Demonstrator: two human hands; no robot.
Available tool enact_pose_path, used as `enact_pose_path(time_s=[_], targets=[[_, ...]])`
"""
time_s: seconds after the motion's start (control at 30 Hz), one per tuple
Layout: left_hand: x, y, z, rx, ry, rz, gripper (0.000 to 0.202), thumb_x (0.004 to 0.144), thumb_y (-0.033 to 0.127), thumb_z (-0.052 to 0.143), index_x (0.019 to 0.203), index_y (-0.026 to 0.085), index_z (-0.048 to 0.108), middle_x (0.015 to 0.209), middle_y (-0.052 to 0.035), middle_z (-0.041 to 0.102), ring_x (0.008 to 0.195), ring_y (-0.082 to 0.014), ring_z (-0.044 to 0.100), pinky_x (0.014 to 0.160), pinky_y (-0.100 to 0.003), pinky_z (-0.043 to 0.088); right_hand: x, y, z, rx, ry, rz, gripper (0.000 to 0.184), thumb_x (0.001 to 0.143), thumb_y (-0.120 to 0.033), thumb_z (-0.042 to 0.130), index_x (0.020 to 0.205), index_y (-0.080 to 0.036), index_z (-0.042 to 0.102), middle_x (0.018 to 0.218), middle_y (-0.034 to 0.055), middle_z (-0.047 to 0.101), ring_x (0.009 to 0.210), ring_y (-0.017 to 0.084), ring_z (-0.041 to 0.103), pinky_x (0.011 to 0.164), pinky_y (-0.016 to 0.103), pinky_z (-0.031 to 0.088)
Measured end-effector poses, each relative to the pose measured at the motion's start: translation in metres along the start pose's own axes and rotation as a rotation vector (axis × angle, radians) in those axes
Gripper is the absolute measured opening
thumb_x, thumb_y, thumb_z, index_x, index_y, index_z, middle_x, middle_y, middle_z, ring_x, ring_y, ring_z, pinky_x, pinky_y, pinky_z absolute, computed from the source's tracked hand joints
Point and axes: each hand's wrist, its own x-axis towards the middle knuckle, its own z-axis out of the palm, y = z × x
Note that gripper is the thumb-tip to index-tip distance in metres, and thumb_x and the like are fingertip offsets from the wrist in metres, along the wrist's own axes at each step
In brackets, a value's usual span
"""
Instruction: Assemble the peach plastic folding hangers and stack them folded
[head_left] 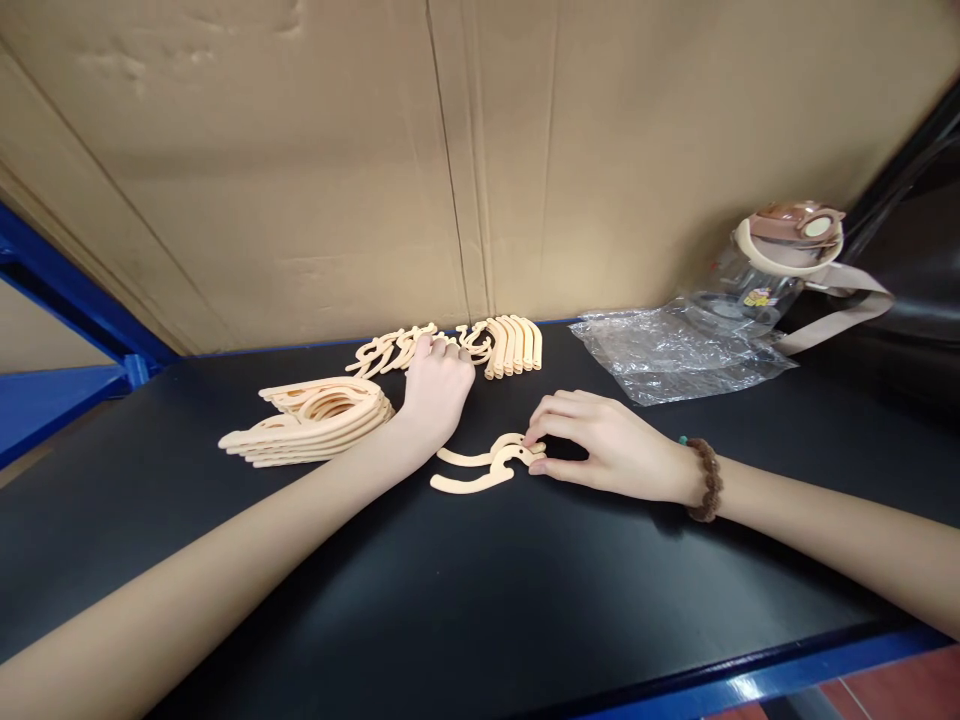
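My right hand pinches the right end of a pale cream folding-hanger piece with its thumb and fingertips. Two curved hanger arms lie there side by side on the black table, their long ends pointing left; a small round hole shows near the right end of the closer one. My left hand reaches to the back, fingers curled down over a row of loose hanger pieces. What its fingertips hold, if anything, is hidden. Just right of it, several curved hanger arms lie in a neat row.
Left of my left forearm is a stack of folded cream hangers. A crinkled clear plastic bag lies at the back right, beside a transparent bottle with a brown lid and strap. Cardboard walls the back; blue metal edges frame the table.
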Motion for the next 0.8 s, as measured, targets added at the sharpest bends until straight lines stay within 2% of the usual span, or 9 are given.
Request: enact_pose_path(time_s=[0.2, 0.37, 0.47, 0.57, 0.63, 0.8], targets=[[-0.004, 0.001, -0.003, -0.018, 0.054, 0.042, 0.034, 0.078, -0.006, 0.036, 0.082, 0.008, 0.067, 0.075, -0.0165, 0.068, 0.077, -0.0292, 0.060, 0.076, -0.043, 0.040, -0.001, -0.001, -0.001, -0.007, -0.001, 0.002, 0.017, 0.091, -0.034, 0.056, 0.093, -0.019, 0.063, 0.092, 0.0013, 0.064, 0.082, 0.014, 0.056, 0.077, 0.029, 0.041], [-0.017, 0.003, -0.019, -0.071, 0.094, 0.103, 0.032, 0.081, -0.003, 0.040, 0.095, 0.006, 0.067, 0.080, -0.0151, 0.068, 0.083, -0.0282, 0.060, 0.082, -0.044, 0.040, -0.001, 0.000, -0.001, -0.002, 0.001, 0.008, 0.017, 0.091, -0.035, 0.057, 0.092, -0.018, 0.062, 0.092, 0.0009, 0.064, 0.082, 0.014, 0.055, 0.078, 0.029, 0.041], [-0.032, -0.002, -0.031, -0.148, 0.156, 0.205, 0.032, 0.086, 0.002, 0.043, 0.110, 0.009, 0.063, 0.090, -0.0115, 0.067, 0.088, -0.0264, 0.057, 0.083, -0.041, 0.041, -0.002, 0.001, 0.000, 0.001, 0.001, 0.014, 0.017, 0.091, -0.035, 0.057, 0.093, -0.019, 0.062, 0.093, 0.0008, 0.064, 0.084, 0.015, 0.055, 0.078, 0.030, 0.040], [-0.049, -0.012, -0.039, -0.316, 0.214, 0.345, 0.031, 0.092, 0.007, 0.041, 0.116, 0.011, 0.060, 0.094, -0.0084, 0.066, 0.094, -0.0233, 0.055, 0.082, -0.036, 0.043, -0.002, 0.002, 0.001, 0.005, -0.002, 0.020, 0.017, 0.090, -0.035, 0.057, 0.094, -0.019, 0.063, 0.095, 0.0011, 0.064, 0.085, 0.015, 0.056, 0.078, 0.031, 0.041], [-0.060, -0.020, -0.040, -0.411, 0.191, 0.402, 0.031, 0.094, 0.010, 0.040, 0.120, 0.013, 0.058, 0.098, -0.0080, 0.066, 0.098, -0.0216, 0.055, 0.083, -0.033, 0.043, -0.003, 0.002, 0.001, 0.005, -0.003, 0.020, 0.018, 0.091, -0.035, 0.057, 0.095, -0.020, 0.063, 0.096, 0.0014, 0.064, 0.085, 0.016, 0.056, 0.078, 0.031, 0.041], [-0.076, -0.031, -0.034, -0.557, 0.145, 0.445, 0.030, 0.097, 0.013, 0.040, 0.117, 0.018, 0.060, 0.104, -0.0062, 0.066, 0.102, -0.0184, 0.055, 0.080, -0.029, 0.045, -0.001, 0.002, 0.000, 0.007, 0.003, 0.015, 0.016, 0.091, -0.034, 0.056, 0.094, -0.020, 0.064, 0.095, 0.0017, 0.064, 0.084, 0.015, 0.057, 0.078, 0.030, 0.042]])
